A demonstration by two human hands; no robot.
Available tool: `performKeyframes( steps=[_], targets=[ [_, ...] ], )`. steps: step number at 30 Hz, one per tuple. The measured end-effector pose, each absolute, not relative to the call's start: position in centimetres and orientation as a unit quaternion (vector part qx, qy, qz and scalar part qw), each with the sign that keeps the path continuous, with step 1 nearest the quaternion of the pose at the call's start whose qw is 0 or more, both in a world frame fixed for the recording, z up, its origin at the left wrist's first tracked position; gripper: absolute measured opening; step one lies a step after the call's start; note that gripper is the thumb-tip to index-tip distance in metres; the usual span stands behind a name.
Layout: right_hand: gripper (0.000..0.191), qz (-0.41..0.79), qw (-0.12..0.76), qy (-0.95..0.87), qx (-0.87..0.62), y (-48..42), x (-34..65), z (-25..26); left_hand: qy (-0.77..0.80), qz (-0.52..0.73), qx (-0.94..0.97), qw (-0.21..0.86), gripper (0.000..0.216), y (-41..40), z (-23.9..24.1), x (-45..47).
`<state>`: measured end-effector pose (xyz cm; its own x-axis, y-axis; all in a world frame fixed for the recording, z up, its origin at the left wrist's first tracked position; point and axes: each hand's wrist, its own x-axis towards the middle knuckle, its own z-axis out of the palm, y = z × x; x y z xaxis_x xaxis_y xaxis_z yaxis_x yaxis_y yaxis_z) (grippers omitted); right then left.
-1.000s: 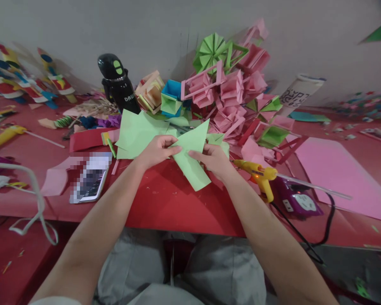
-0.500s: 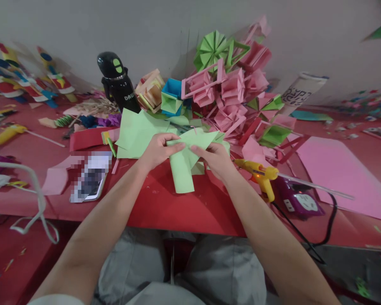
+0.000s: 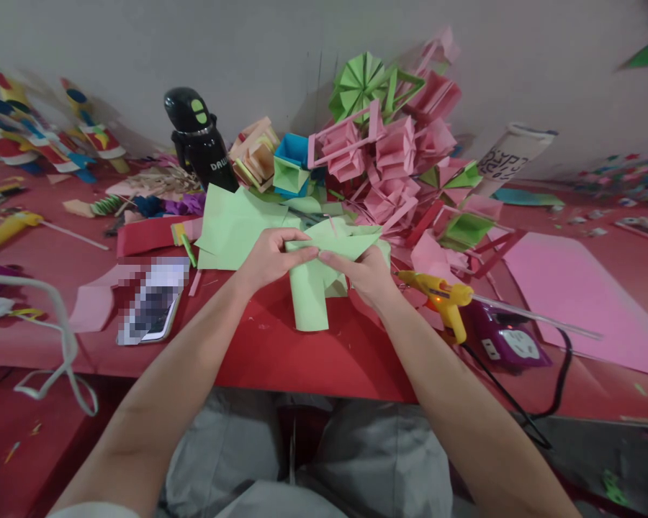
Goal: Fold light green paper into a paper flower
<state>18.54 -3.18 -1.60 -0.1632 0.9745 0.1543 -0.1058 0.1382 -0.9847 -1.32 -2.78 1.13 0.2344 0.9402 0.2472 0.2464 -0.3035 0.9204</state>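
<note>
A pale green sheet of paper (image 3: 309, 298) is held between my two hands over the red table, its lower part hanging toward me in a curved strip. My left hand (image 3: 274, 255) pinches its upper left edge, thumb on top. On the other side my right hand (image 3: 368, 272) grips a folded flap, with the two thumb tips almost touching at the middle. The fingers under the paper are hidden. Behind my left hand lie more pale green sheets (image 3: 232, 223). Close to my right hand rests a yellow glue gun (image 3: 443, 291) with a clear glue stick in it.
A phone (image 3: 159, 302) lies on the left. At the back stand a black bottle (image 3: 208, 151), a blue paper box (image 3: 291, 162) and a pile of pink paper lanterns (image 3: 394, 147). On the right are a purple power socket (image 3: 510, 342) and pink paper (image 3: 577, 288).
The right-hand flap of the green paper has been bent over further, and my right thumb has shifted slightly left and turned flatter. The hanging strip has swung a little.
</note>
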Motion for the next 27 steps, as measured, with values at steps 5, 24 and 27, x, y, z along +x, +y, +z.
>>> performKeyframes(
  steps=[5, 24, 27],
  targets=[
    [0.037, 0.497, 0.514, -0.579, -0.392, -3.8, 18.4, -0.7, 0.449, 0.433, 0.668, 0.406, 0.026, -3.4, 1.8, -1.1],
    [0.026, 0.405, 0.564, -0.602, -0.395, -4.4, 18.9, 0.5, 0.388, 0.479, 0.621, 0.485, 0.028, -3.7, 2.2, -1.5],
    [0.027, 0.386, 0.550, -0.616, -0.411, -4.6, 19.0, 0.8, 0.407, 0.476, 0.635, 0.451, 0.028, -4.2, 2.7, -1.7]
  ],
)
